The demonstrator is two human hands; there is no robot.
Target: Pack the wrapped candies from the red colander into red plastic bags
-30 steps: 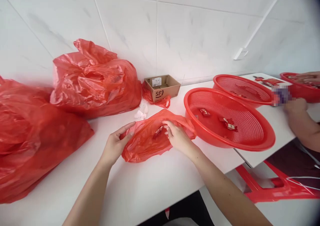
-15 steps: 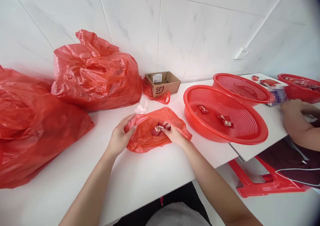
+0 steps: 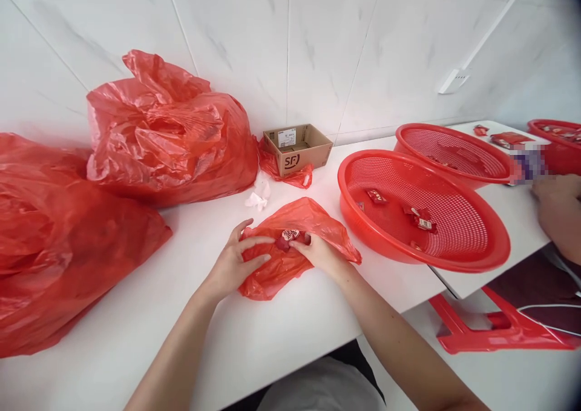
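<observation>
A small red plastic bag lies on the white table in front of me. My left hand grips the bag's left side, fingers curled over the plastic. My right hand pinches a small red packet with a white label at the bag's mouth. To the right sits a round red basket with a few small red packets inside.
Two big stuffed red bags stand at the left by the tiled wall. A small cardboard box sits behind. A second red basket and a third lie further right, near another person's hand. A red stool stands below.
My right hand has drawn a small red packet up to the bag's mouth. My left hand shifted its grip on the plastic. The other person's hand pulled back to the right.
</observation>
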